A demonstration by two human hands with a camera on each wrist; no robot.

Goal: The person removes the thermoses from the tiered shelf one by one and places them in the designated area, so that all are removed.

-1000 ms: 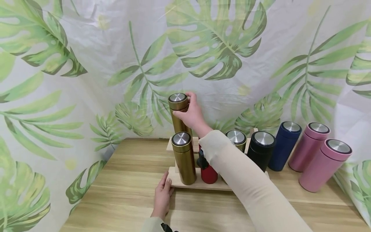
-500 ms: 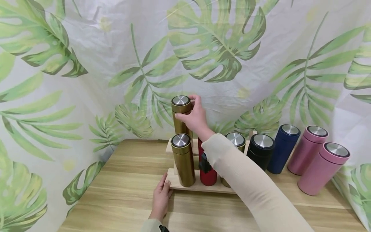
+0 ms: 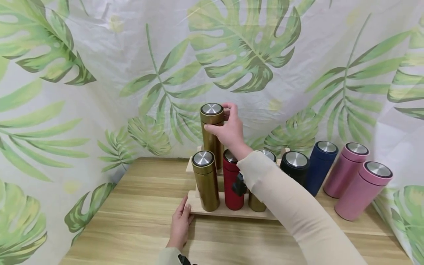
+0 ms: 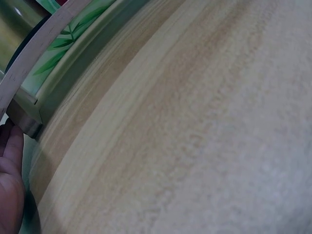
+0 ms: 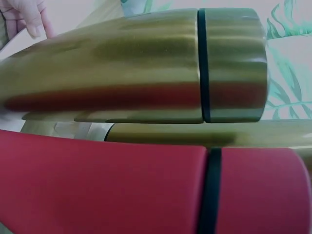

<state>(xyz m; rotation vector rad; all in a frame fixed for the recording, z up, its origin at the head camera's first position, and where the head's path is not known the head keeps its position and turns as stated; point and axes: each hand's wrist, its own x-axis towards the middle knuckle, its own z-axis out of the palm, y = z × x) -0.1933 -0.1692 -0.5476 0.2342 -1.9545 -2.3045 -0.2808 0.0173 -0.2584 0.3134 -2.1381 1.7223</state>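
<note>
My right hand [image 3: 228, 129] grips a gold thermos bottle [image 3: 212, 138] near its lid, at the back left of a two-tier wooden rack [image 3: 225, 211]. The bottle is upright behind the front row; its base is hidden. On the lower tier stand another gold thermos [image 3: 207, 187], a red thermos [image 3: 233, 195] and a partly covered gold one [image 3: 257, 203]. The right wrist view shows the front gold thermos [image 5: 122, 68] and red thermos [image 5: 102, 183] close up. My left hand [image 3: 180, 224] touches the lower tier's left end, fingers fairly straight against the wood [image 4: 24, 119].
A black thermos [image 3: 294, 169] stands toward the rack's right end, partly behind my right sleeve. Right of it are a blue thermos [image 3: 319, 169] and two pink ones [image 3: 362, 191] on the wooden table [image 3: 132, 224]. A leaf-print cloth [image 3: 165, 55] hangs behind.
My right hand has moved to the right with the gold thermos, behind the front row. The red thermos's lid has come into view. My left hand stays at the rack's end.
</note>
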